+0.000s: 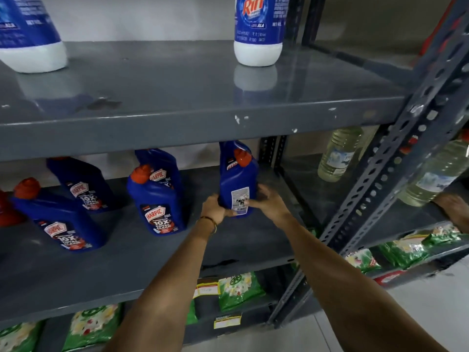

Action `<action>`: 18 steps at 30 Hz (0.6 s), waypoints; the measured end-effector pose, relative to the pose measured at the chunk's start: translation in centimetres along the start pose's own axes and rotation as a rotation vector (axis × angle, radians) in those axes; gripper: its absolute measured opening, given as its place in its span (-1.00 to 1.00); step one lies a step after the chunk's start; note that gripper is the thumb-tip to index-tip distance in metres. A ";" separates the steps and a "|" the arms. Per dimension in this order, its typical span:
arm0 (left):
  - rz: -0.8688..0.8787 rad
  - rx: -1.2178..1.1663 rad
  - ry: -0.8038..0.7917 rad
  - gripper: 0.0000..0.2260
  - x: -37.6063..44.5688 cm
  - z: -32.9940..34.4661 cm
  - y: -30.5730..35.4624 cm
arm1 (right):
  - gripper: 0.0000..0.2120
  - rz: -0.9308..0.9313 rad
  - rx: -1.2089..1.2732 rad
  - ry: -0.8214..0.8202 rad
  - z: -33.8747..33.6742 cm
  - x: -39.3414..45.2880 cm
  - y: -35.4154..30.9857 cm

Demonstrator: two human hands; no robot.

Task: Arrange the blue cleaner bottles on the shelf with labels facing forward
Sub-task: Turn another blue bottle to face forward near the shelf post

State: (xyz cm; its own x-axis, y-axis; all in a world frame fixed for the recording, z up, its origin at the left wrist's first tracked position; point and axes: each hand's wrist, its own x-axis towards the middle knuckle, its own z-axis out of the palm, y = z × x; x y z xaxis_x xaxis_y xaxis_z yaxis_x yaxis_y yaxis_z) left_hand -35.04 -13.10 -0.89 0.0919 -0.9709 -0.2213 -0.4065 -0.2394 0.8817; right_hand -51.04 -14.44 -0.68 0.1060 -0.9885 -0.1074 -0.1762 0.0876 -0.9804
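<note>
A blue cleaner bottle [236, 181] with a red cap stands at the right end of the grey middle shelf [152, 252]. Its white back label faces me. My left hand [215, 208] grips its lower left side and my right hand [266, 201] grips its lower right side. Left of it stand other blue bottles with front labels toward me: one [157, 199] with another behind it, one further back [83, 184], one nearer [58, 217]. A red cap [6, 212] shows at the far left edge.
Two white-and-blue detergent bottles [258, 29] [28, 34] stand on the upper shelf. Clear bottles [340, 153] sit in the rack to the right, behind a perforated steel post [396, 174]. Green packets [238, 288] fill the lower shelves. Another person's hand [454, 209] is at the right edge.
</note>
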 end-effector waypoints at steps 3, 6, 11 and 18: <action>0.019 0.010 0.037 -0.46 0.2 0.3 -0.2 | -0.53 -0.026 0.026 -0.024 -0.2 0.2 0.2; 0.057 0.020 0.081 -0.43 -0.1 0.5 -0.6 | -0.55 -0.063 0.120 -0.067 -0.3 0.2 0.0; 0.125 -0.054 0.241 -0.52 -1.5 1.8 -0.8 | -0.48 -0.103 0.230 -0.144 -0.2 0.0 -1.3; 0.160 0.081 0.410 -0.61 -3.0 2.8 -0.2 | -0.29 -0.099 0.048 -0.180 1.3 -0.3 -2.2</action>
State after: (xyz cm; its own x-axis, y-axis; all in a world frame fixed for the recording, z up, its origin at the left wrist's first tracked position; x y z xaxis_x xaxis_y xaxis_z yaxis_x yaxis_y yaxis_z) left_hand -37.77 -10.14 -1.56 0.3679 -0.9230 0.1133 -0.5136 -0.1001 0.8522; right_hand -49.41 -14.19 1.27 0.2942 -0.9551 -0.0338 -0.1099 0.0013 -0.9939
